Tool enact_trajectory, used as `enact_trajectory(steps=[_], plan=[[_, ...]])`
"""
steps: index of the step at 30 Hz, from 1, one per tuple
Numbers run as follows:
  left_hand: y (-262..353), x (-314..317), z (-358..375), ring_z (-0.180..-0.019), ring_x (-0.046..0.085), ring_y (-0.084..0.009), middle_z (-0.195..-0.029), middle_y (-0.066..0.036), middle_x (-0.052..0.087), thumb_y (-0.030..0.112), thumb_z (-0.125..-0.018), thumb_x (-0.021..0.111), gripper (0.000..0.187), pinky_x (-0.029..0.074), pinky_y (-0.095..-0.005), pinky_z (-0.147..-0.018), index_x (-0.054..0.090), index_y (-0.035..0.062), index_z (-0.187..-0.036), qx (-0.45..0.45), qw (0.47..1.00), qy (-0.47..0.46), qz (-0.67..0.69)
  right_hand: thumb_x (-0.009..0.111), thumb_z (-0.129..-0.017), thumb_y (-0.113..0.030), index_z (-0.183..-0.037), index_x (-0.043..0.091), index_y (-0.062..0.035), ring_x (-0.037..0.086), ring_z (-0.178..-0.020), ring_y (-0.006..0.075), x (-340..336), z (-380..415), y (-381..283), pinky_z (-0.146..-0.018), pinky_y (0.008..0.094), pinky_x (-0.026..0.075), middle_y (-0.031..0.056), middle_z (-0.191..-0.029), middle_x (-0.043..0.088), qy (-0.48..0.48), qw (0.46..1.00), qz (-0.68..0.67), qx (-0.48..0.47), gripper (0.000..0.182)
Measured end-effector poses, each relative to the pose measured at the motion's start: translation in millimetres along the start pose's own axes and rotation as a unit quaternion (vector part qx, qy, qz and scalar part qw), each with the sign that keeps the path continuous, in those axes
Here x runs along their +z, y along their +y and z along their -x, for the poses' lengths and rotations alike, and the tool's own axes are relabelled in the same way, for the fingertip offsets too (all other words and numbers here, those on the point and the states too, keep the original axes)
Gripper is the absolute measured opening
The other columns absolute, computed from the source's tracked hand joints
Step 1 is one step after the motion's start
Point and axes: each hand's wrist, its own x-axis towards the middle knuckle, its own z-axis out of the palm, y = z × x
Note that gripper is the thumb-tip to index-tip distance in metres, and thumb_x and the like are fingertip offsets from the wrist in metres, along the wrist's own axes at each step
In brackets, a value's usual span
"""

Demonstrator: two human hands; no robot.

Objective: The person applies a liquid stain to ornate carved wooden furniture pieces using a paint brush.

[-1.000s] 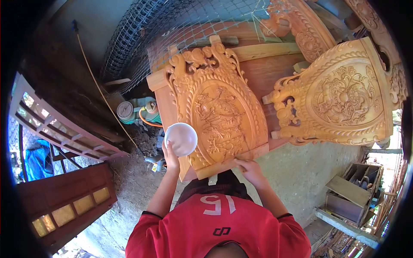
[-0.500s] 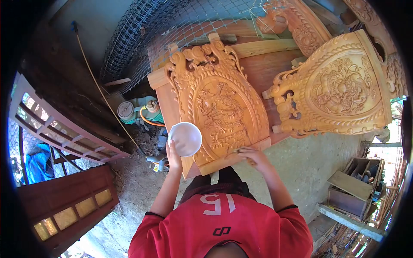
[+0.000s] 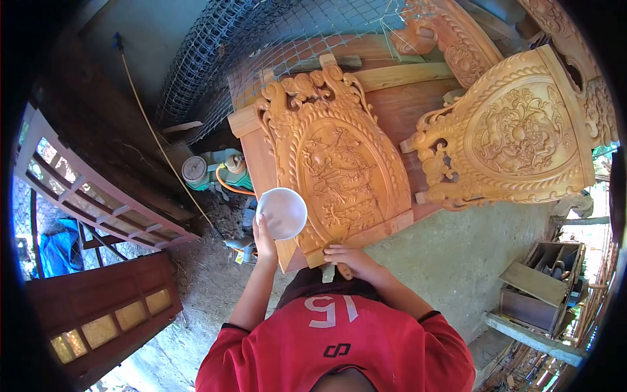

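On wood bench (image 3: 405, 111), outdoor workshop: carved panel (image 3: 339, 176)

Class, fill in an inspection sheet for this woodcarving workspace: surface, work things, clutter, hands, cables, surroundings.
Surface: wooden bench carrying two carved panels.
Work things: white bowl held beside the near carved panel; second carved panel to the right.
Clutter: green machine on the ground by the bench.
Hands: left hand holds the bowl; right hand rests on the near panel's bottom edge, contents of its grip not visible.
Cables: orange hose at the machine.
Surroundings: wire mesh, window frames, dirt floor.
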Motion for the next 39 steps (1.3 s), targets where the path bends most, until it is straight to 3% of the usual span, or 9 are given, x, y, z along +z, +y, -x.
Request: enact_trajectory(steps=[2,4,9,14,18,22,29,34,39], plan=[[7,-4,2,-0.104,0.052,-0.0240,-0.120,-0.011,0.046,0.047,-0.090,0.038,0.058,0.043,-0.0369,-0.087,0.032,0.0056,-0.130,-0.016,1.000,0.010,0.006,0.055,-0.067,0.006,-0.106,0.060,-0.0081,0.046,-0.116,0.0298,-16,6,8,-0.096,0.0367,0.038,0.0139,-0.119,0.054,0.033,0.997,-0.071,-0.010,0.042],[9,-6,0,-0.104,0.053,-0.0245,-0.120,-0.011,0.046,0.047,-0.090,0.038,0.057,0.044,-0.0374,-0.086,0.032,0.0061,-0.130,-0.033,0.999,0.017,0.016,0.057,-0.066,0.006,-0.111,0.059,-0.0091,0.047,-0.115,0.0305,-52,24,18,-0.095,0.0364,0.038,0.0149,-0.120,0.053,0.084,0.996,0.031,0.003,0.047],[7,-9,-8,-0.105,0.049,-0.0223,-0.115,-0.011,0.047,0.045,-0.090,0.040,0.054,0.039,-0.0350,-0.090,0.037,0.0042,-0.127,-0.039,0.996,0.048,0.060,0.060,-0.076,-0.008,-0.108,0.060,-0.0069,0.055,-0.105,0.0293,-118,63,30,-0.089,0.0335,0.043,0.0149,-0.112,0.058,0.207,0.943,0.173,0.196,0.031],[6,-4,-5,-0.106,0.049,-0.0224,-0.116,-0.011,0.046,0.045,-0.090,0.041,0.056,0.040,-0.0349,-0.088,0.036,0.0044,-0.128,-0.048,0.997,0.052,0.041,0.062,-0.080,-0.014,-0.096,0.064,-0.0072,0.062,-0.089,0.0239,-87,29,4,-0.081,0.0312,0.047,0.0107,-0.096,0.065,0.183,0.947,0.118,0.236,0.018],[13,1,5,-0.099,0.053,-0.0227,-0.115,-0.012,0.047,0.046,-0.089,0.042,0.058,0.045,-0.0355,-0.078,0.035,0.0042,-0.128,-0.069,0.996,0.056,0.013,0.062,-0.079,-0.024,-0.092,0.066,-0.0117,0.062,-0.082,0.0286,-23,-13,2,-0.072,0.0350,0.049,0.0124,-0.093,0.064,0.063,0.984,0.063,0.156,0.018],[9,-10,7,-0.098,0.054,-0.0226,-0.113,-0.013,0.049,0.047,-0.089,0.043,0.058,0.043,-0.0344,-0.082,0.037,0.0030,-0.127,-0.020,0.998,0.050,0.024,0.061,-0.081,-0.019,-0.095,0.066,-0.0117,0.062,-0.084,0.0257,-8,-67,-5,-0.073,0.0335,0.049,0.0106,-0.091,0.065,0.088,0.993,-0.017,0.071,0.017],[18,-25,13,-0.105,0.047,-0.0206,-0.113,-0.012,0.048,0.042,-0.091,0.042,0.054,0.035,-0.0338,-0.092,0.038,0.0014,-0.126,-0.028,0.995,0.086,0.037,0.058,-0.083,-0.009,-0.103,0.060,-0.0003,0.061,-0.090,0.0210,-38,-151,-3,-0.080,0.0300,0.048,0.0133,-0.099,0.063,0.393,0.919,0.034,-0.012,0.022],[18,-33,11,-0.106,0.051,-0.0230,-0.118,-0.010,0.048,0.044,-0.090,0.041,0.054,0.041,-0.0369,-0.090,0.035,0.0080,-0.130,-0.049,0.996,0.075,0.003,0.057,-0.085,-0.010,-0.100,0.062,0.0002,0.062,-0.085,0.0185,-38,-126,5,-0.077,0.0270,0.047,0.0117,-0.096,0.065,0.361,0.930,-0.034,0.064,0.019],[6,-36,5,-0.106,0.051,-0.0224,-0.117,-0.009,0.048,0.044,-0.090,0.041,0.053,0.044,-0.0378,-0.083,0.036,0.0085,-0.129,-0.053,0.997,0.063,0.004,0.059,-0.083,-0.018,-0.091,0.065,-0.0030,0.064,-0.079,0.0181,-47,-53,-7,-0.070,0.0293,0.049,0.0104,-0.086,0.067,0.126,0.959,-0.064,0.245,0.018]])
